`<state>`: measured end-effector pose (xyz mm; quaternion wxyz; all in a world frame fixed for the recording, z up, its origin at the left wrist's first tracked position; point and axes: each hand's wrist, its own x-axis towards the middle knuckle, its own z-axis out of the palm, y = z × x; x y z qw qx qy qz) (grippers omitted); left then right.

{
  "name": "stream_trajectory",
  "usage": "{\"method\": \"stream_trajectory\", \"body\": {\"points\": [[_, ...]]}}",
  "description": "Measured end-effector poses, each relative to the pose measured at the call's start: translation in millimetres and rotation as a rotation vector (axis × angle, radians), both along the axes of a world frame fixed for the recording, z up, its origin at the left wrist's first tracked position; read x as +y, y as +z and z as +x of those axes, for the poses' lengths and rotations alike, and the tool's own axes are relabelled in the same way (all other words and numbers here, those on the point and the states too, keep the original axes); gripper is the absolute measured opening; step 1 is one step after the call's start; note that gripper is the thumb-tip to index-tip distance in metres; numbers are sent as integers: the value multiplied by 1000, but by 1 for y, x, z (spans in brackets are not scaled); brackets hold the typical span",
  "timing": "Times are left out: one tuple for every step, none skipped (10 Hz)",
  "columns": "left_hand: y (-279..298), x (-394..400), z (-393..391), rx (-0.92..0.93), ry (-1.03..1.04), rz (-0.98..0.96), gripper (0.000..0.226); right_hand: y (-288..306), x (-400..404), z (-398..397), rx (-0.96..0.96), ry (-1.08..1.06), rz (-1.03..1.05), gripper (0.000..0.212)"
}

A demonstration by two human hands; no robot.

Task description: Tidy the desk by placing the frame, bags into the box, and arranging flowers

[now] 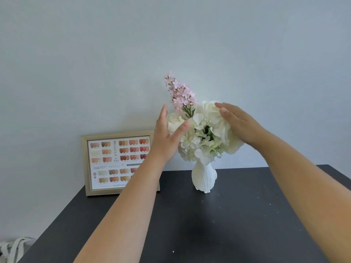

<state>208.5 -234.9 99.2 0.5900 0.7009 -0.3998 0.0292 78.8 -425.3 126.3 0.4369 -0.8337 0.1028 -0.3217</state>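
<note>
A white vase [204, 176] stands upright near the back of the dark desk [209, 224]. It holds white flowers [203, 137] and a tall pink flower sprig [180, 93]. My left hand [167, 137] is flat against the left side of the white blooms, fingers apart, thumb touching the petals. My right hand [239, 124] rests with spread fingers on the upper right of the blooms. Neither hand grips anything. A gold frame [106, 164] with a nail colour chart leans upright against the wall at the left; my left forearm covers its right part.
A pale grey wall [171, 44] rises directly behind the desk. A light cloth bag [13, 247] lies off the desk's left edge at the bottom left. Small white specks dot the desk top.
</note>
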Motion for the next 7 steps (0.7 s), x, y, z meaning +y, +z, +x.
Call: {"method": "stream_trajectory", "body": {"points": [[-1,-5,-3,-47,-12,11,81,-13,2,2,-2,34,74,40],[-4,0,-1,-57,14,-1,77,-16,0,-1,-97,22,135,39],[-12,9,4,-25,28,-24,75,-22,0,-8,-219,-24,199,38],[-23,12,-1,-30,1,7,75,-41,8,-10,-267,-51,220,40],[-32,11,-6,-62,1,18,70,-57,17,-5,-260,-68,222,41],[-30,17,-9,-87,55,8,69,-57,21,-11,-305,-123,243,43],[-45,32,-17,-140,89,-42,71,-54,22,-29,-468,-167,226,42]]}}
